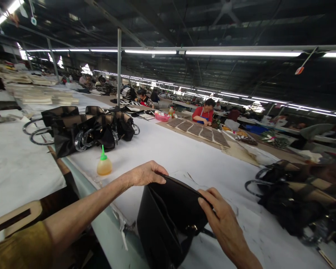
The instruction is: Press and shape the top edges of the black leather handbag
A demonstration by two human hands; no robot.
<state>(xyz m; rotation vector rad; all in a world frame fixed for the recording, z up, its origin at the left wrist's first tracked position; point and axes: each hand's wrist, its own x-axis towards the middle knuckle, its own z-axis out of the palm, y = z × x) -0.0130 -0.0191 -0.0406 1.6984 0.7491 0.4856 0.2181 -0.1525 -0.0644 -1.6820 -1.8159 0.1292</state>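
Note:
A black handbag stands before me at the table's near edge, its mouth spread so that part of the dark inside shows. My left hand pinches the far rim near its left corner, thumb inside and fingers over the outer side. At the right end of that same rim, my right hand grips the edge between thumb and fingers. A small gold-coloured metal fitting shows low on the bag's right side. The bag's bottom runs out of view.
Black bags with ring handles cluster at the left; more black and brown bags lie at the right. A green-tipped squeeze bottle of amber liquid stands on the white-covered table. Across it, a person in red works beside brown panels.

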